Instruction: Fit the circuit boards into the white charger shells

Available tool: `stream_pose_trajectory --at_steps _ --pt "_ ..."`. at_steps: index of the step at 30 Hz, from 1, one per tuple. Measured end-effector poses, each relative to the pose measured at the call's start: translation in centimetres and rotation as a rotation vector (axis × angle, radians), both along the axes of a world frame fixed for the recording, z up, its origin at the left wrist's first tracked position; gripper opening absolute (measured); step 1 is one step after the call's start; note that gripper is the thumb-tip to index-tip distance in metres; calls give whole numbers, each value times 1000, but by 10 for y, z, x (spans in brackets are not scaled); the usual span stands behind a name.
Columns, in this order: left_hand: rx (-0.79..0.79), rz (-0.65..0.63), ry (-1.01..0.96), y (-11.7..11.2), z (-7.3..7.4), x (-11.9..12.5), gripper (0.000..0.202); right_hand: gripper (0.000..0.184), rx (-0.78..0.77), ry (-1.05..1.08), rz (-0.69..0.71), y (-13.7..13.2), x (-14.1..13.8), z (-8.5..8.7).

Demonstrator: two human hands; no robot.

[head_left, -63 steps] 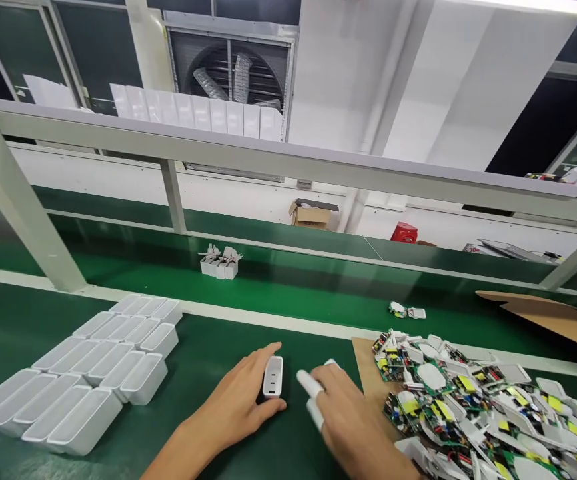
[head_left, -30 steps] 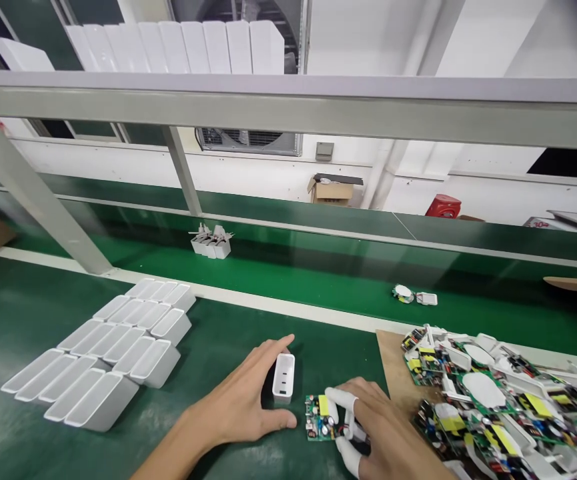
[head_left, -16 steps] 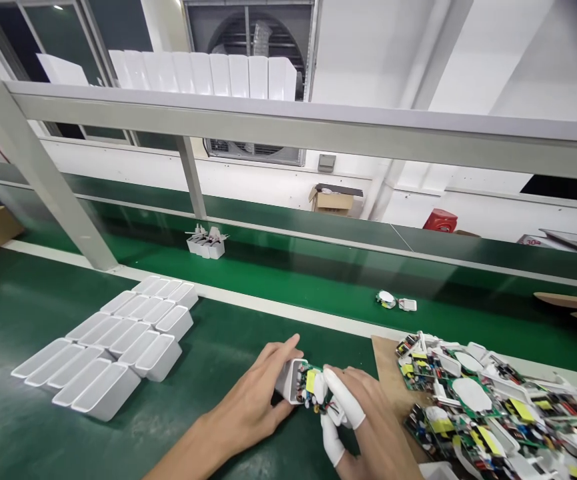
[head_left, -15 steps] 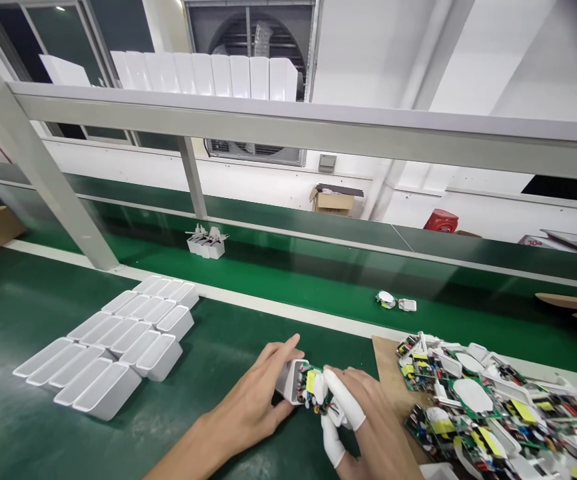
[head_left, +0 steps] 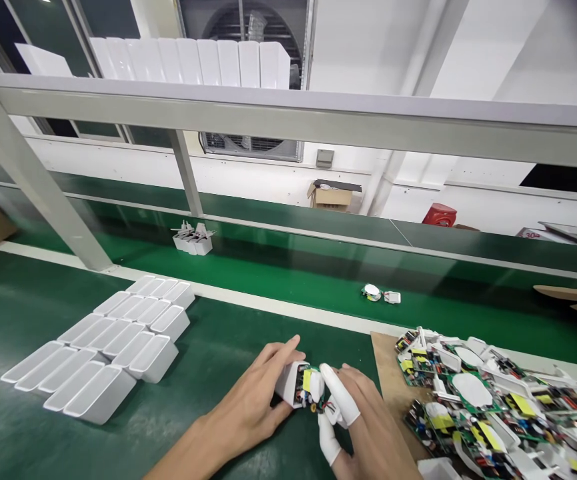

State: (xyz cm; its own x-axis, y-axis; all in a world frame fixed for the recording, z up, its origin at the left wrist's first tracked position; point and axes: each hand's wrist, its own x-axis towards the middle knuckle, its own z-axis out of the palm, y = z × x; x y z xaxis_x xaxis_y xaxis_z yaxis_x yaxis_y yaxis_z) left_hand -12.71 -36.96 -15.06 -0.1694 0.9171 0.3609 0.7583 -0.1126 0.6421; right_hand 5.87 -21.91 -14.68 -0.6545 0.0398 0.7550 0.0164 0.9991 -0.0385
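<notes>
My left hand (head_left: 253, 403) grips a small white plastic charger shell (head_left: 288, 383), tilted with its open end toward the right. My right hand (head_left: 363, 427), with white finger cots on several fingertips, pinches a green circuit board (head_left: 309, 388) with a yellow part, and the board sits partly inside the shell's opening. Both hands meet just above the green mat at the lower middle.
Rows of empty white shells (head_left: 103, 350) lie at the left. A heap of circuit boards and white caps (head_left: 483, 400) rests on brown cardboard (head_left: 385, 373) at the right. On the conveyor belt (head_left: 288, 273) behind ride a small group of shells (head_left: 192, 239) and a loose part (head_left: 381, 294).
My right hand brought a circuit board from the heap to the shell and pushed it in. My left hand lifted and tilted the shell. The parts on the belt drifted left.
</notes>
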Motion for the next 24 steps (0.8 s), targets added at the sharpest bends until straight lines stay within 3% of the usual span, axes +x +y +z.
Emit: stream_pose_trajectory --at_steps 7,19,24 --pt "-25 -6 -9 1 1 1 104 57 -29 -30 -22 -3 3 1" --pt "-49 -12 -22 2 -2 4 104 58 -47 -103 6 -2 4 2" --pt "-57 -7 -17 2 -2 8 102 57 -186 -124 91 -5 7 1"
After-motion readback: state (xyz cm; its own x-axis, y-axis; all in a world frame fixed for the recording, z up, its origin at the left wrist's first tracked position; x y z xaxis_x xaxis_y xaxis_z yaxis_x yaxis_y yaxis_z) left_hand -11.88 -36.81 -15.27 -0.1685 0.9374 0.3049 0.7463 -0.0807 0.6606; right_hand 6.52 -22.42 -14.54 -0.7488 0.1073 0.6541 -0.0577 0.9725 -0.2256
